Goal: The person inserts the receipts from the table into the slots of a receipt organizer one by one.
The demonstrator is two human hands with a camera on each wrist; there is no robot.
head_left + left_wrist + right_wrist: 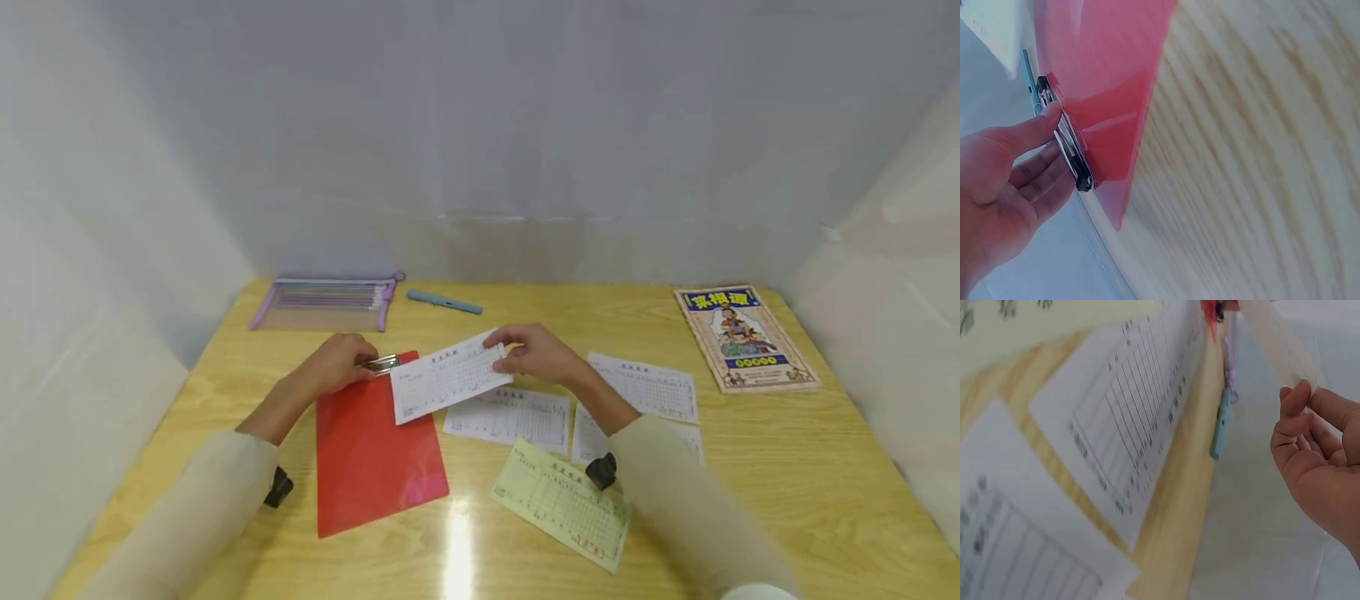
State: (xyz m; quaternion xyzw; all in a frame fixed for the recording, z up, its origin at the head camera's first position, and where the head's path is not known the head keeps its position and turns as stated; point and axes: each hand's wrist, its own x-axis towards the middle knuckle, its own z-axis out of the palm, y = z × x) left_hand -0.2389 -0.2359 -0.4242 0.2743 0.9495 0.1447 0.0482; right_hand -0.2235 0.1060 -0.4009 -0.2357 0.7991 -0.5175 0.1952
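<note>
My left hand (341,363) pinches the metal clip (382,363) at the top of a red clipboard (375,467), thumb on one side and fingers behind, as the left wrist view shows. The clipboard lies on the wooden table with its clip end away from me. My right hand (536,354) pinches a white printed form (450,375) by its right end, between thumb and fingers. That form is raised and tilted, and its left part overlaps the clipboard's upper right in the head view. In the right wrist view the form (1279,344) appears nearly edge-on.
More white forms (513,417) and a yellow form (562,504) lie right of the clipboard. A purple-edged pencil pouch (322,304) and a blue pen (444,301) lie at the back. A booklet (746,337) sits at the right. White sheeting (480,150) surrounds the table.
</note>
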